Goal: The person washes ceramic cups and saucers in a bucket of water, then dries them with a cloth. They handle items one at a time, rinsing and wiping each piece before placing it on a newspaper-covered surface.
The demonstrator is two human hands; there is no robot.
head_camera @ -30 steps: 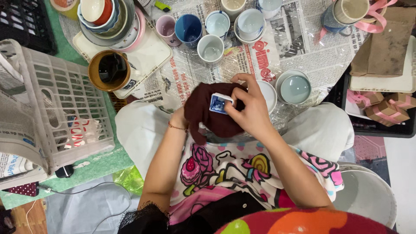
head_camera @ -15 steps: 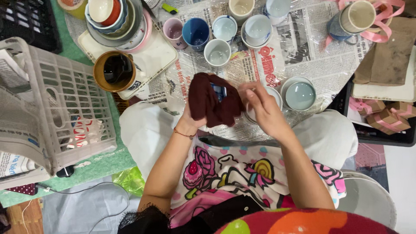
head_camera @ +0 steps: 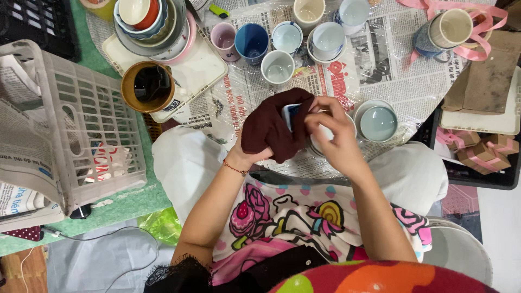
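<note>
I see the left hand (head_camera: 255, 152) cupped under a dark red cloth (head_camera: 271, 127), its fingers closed around a small blue and white cup (head_camera: 290, 114) (mostly hidden), held above the newspaper-covered tabletop (head_camera: 380, 59), while the right hand (head_camera: 334, 135) pinches the cup's rim, probably to steady it for wiping.

Both forearms reach forward from the body and meet in front of the lap. The left hand (head_camera: 255, 149) is mostly hidden under what it holds; only the wrist and the heel of the palm show. The right hand (head_camera: 334, 133) sits just beside it, back upward, fingers (head_camera: 315, 108) curled and pinching inward toward the left.
</note>
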